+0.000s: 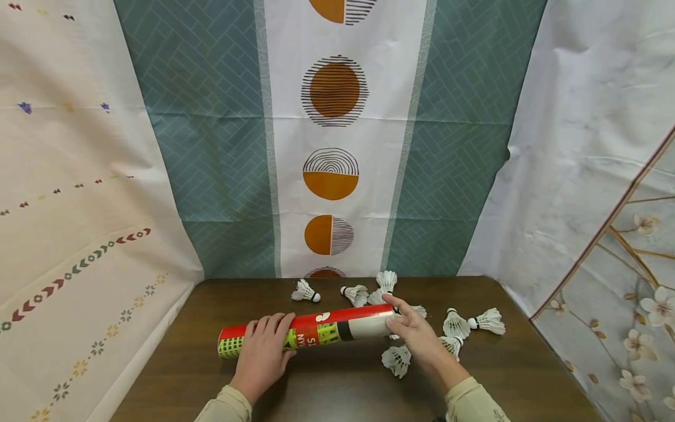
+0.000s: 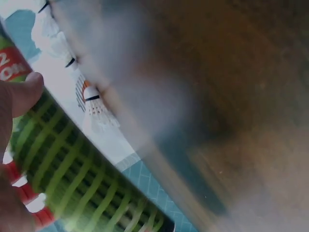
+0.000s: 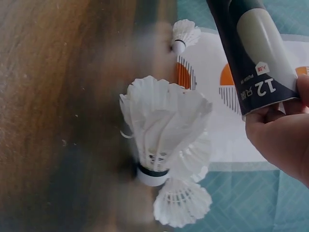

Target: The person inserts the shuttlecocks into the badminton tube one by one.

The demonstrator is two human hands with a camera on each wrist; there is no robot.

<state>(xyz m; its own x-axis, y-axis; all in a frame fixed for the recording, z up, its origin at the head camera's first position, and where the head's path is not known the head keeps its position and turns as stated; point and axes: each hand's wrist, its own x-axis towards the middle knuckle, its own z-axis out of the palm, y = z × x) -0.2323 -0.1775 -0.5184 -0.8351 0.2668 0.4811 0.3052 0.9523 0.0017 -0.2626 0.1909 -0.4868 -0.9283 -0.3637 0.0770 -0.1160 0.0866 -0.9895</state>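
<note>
Fingers of our left hand (image 1: 263, 353) curl around the printed tube (image 1: 316, 335) over the tabletop (image 1: 337, 390), probably to steady its weight; our right hand (image 1: 416, 335) grips its end, seemingly for control, near scattered shuttlecocks (image 1: 396, 361).

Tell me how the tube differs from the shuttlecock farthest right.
The tube is long and straight-sided; the shuttlecock is shorter and flared. The tube shows red, yellow-green, black and white; the shuttlecock is mostly white. The left hand and right hand hold the tube, while the shuttlecock lies on its side on the table. Both carry a dark band.
</note>
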